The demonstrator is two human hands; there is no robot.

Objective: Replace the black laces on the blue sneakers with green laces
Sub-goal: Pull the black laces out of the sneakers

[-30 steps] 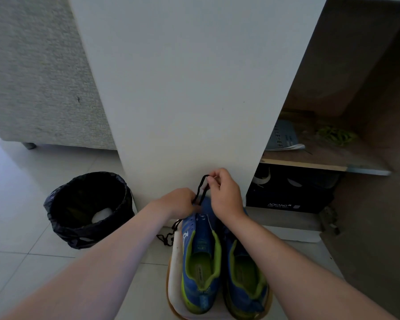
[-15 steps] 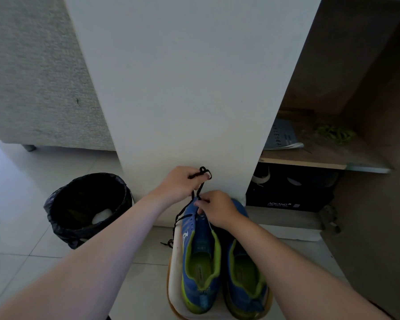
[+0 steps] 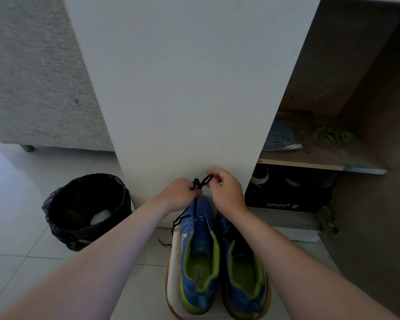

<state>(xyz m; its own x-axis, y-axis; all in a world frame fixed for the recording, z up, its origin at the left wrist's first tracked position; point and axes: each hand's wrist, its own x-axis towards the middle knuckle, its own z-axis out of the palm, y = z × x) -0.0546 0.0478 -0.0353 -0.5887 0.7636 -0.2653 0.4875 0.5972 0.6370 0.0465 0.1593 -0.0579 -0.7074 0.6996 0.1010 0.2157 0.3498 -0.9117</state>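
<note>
Fingers of the left hand [image 3: 179,192] curl round the black lace [image 3: 200,182], its grip closed on it; the right hand [image 3: 226,192] pinches the lace's loop end. Both hover just above the toes of the blue sneakers [image 3: 200,245] at lower centre of the frame. On the shelf [image 3: 314,158] at mid right lie the green laces [image 3: 333,134].

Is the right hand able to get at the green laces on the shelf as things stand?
Probably yes, once it lets go: the right hand pinches the black lace, but the green laces lie uncovered on the open shelf to its right, with nothing visible across the way.
</note>
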